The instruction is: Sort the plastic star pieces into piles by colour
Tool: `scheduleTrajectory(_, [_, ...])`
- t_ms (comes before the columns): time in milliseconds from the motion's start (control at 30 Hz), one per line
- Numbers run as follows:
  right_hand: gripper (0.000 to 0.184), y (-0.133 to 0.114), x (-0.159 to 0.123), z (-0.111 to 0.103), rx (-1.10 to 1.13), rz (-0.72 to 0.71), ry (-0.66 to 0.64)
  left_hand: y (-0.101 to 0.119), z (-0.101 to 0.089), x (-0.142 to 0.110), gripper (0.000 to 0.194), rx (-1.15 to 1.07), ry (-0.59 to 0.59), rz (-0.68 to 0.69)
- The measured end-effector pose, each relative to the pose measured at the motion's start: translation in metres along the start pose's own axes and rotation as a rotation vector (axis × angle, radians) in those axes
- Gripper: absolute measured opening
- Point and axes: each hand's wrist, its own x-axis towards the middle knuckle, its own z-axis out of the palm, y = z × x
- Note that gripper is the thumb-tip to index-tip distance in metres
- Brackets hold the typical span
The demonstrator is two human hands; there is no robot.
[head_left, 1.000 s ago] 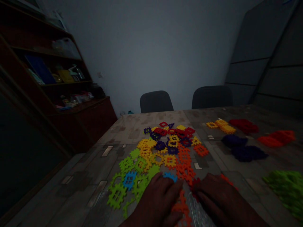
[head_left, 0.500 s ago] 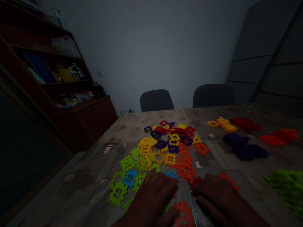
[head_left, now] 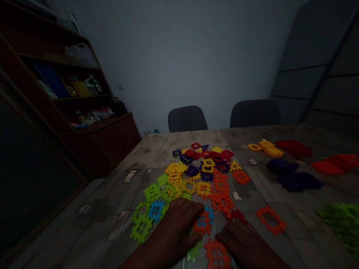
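My left hand is low over the near end of a loose heap of toothed plastic building tiles. Its thumb and index finger are spread around an orange window tile, which overlaps a blue tile; no firm grip shows. My right hand lies palm down, fingers stretched leftward, beside another orange window tile. A dark red tile sits just beyond its knuckles. What is under the right palm is hidden. Green tiles and a blue window tile are left of my left hand.
Yellow, purple and red tiles fill the heap's far part. An orange ring tile is at right. Separate piles stand farther right: yellow, red, purple, orange-red, green. Two chairs stand behind the table.
My left hand has shifted left, uncovering the orange window tile. My right hand has moved slightly left and nearer, so the orange ring tile shows fully. The view has shifted a little.
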Motion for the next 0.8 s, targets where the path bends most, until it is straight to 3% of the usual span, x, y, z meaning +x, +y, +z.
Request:
scheduleTrajectory(167, [0.038,0.001,0.002,-0.015,0.027,0.002,-0.028,0.006,-0.003,0.002,0.062,-0.009,0.072,-0.056])
scheduleTrajectory(267, [0.037,-0.003,0.006,-0.039,0.064,0.082,-0.026,0.018,-0.009,0.004,0.048,-0.089,0.104,-0.056])
scheduleTrajectory(400, [0.020,-0.001,0.011,-0.066,0.134,0.183,-0.046,0.027,-0.005,0.004,0.034,-0.201,0.125,0.075])
scheduleTrajectory(533, [0.018,0.001,0.014,-0.076,0.104,0.226,-0.004,0.018,0.011,0.001,0.022,-0.162,0.137,0.204])
scheduleTrajectory(700, [0.019,0.001,0.013,-0.073,0.124,0.276,-0.028,0.017,0.016,-0.005,0.040,-0.042,-0.030,0.102])
scheduleTrajectory(800, [0.017,0.002,0.011,-0.069,0.163,0.308,-0.047,0.027,0.014,-0.003,0.067,-0.003,-0.115,0.051])
